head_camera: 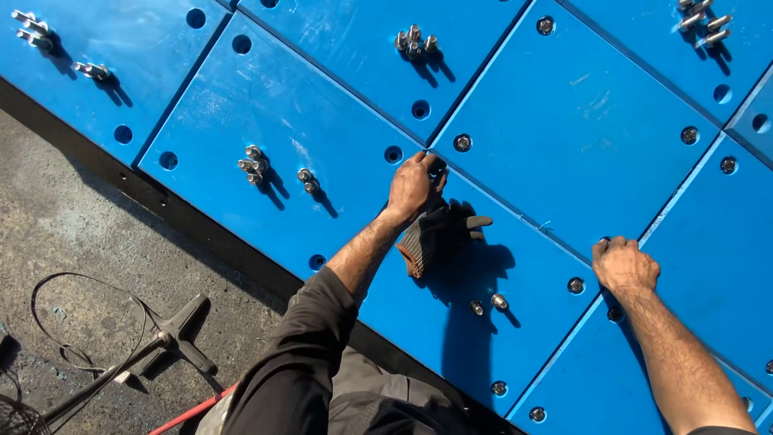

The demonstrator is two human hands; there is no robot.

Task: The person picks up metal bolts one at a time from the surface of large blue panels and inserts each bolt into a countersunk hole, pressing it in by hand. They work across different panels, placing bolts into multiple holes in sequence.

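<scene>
My left hand (412,185) reaches out over blue plastic panels (338,121), its fingertips closed down at a corner hole of the panel; what they pinch is hidden. A dark work glove (439,234) lies on the panel just beside that wrist. My right hand (624,264) rests knuckles-up at a panel corner hole to the right, fingers curled onto the surface; whether it holds anything is hidden. Two loose steel bolts (489,304) stand on the panel between my arms.
Clusters of steel bolts stand on the panels at the middle left (256,163), top centre (413,42), top left (32,31) and top right (702,20). Some corner holes hold fitted bolts (462,142). A black cross-shaped tool (173,337) and cable lie on the concrete floor.
</scene>
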